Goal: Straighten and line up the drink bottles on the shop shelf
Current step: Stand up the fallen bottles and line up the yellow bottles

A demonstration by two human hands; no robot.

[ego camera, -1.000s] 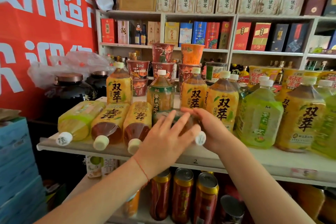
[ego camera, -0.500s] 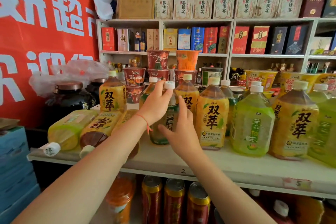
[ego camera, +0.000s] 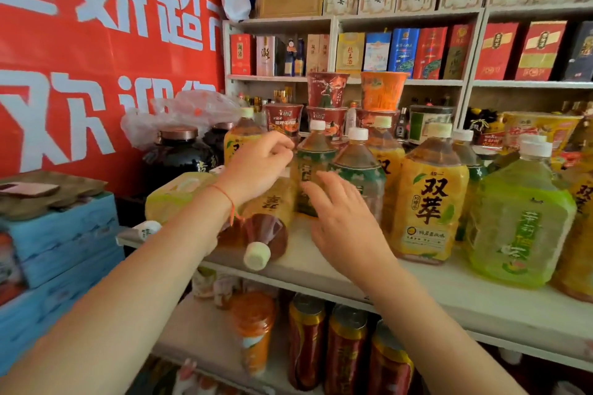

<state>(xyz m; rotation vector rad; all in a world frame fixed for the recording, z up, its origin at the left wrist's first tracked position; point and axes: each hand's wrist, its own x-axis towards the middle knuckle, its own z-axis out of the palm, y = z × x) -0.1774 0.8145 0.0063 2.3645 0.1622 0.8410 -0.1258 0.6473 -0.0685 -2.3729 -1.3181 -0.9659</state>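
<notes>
Two green-labelled tea bottles stand upright side by side on the shelf, one at the back and one nearer. My left hand hovers with loosely curled fingers at the back bottle's left shoulder, not wrapped around it. My right hand is spread open just in front of the nearer bottle. To the left, a brown tea bottle and a pale yellow-green bottle lie on their sides, caps toward me. Upright to the right are a yellow-labelled bottle and a light green bottle.
Instant-noodle cups are stacked behind the bottles. Dark jars stand at the back left beside a red banner. Blue crates sit at the left. Red cans fill the shelf below. Boxed liquor lines the far shelves.
The green-labelled bottle that lay under both hands has been stood upright beside the other one. Both hands have let go of it, and the right hand has dropped lower.
</notes>
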